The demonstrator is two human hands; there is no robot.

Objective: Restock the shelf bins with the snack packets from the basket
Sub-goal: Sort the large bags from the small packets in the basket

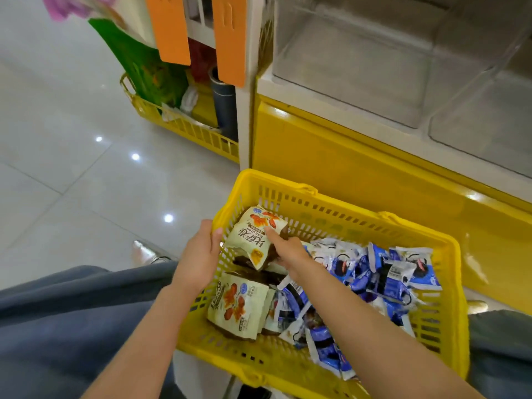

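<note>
Nearest the viewer, a person's legs in grey-blue trousers (57,326) sit on either side of a yellow basket (316,197) of slotted plastic. Two bare forearms reach forward over it.

In the basket's near left corner lies a second cream packet (239,306) with an orange-red picture. A loose pile of blue and white packets (383,272) fills the basket's right half.

The left hand (198,254) grips the basket's left rim, its thumb hooked over the inside edge. The right hand (288,249) is inside the basket near its far left corner. It pinches a cream packet (256,234), thumb on top and the other fingers underneath, and holds it tilted just above the basket's other contents.

Just left of the basket, a shiny shoe (146,251) rests on a glossy pale tiled floor (72,139).

Directly beyond the basket rises the glossy yellow base (345,168) of a shelf unit. Above it sit clear plastic shelf bins (359,67).

Further beyond the basket to the left, a second yellow basket (184,125) stands against the unit. It holds a green bag (144,67) and a dark cylinder (224,108). Two orange tags (169,27) hang above it.
</note>
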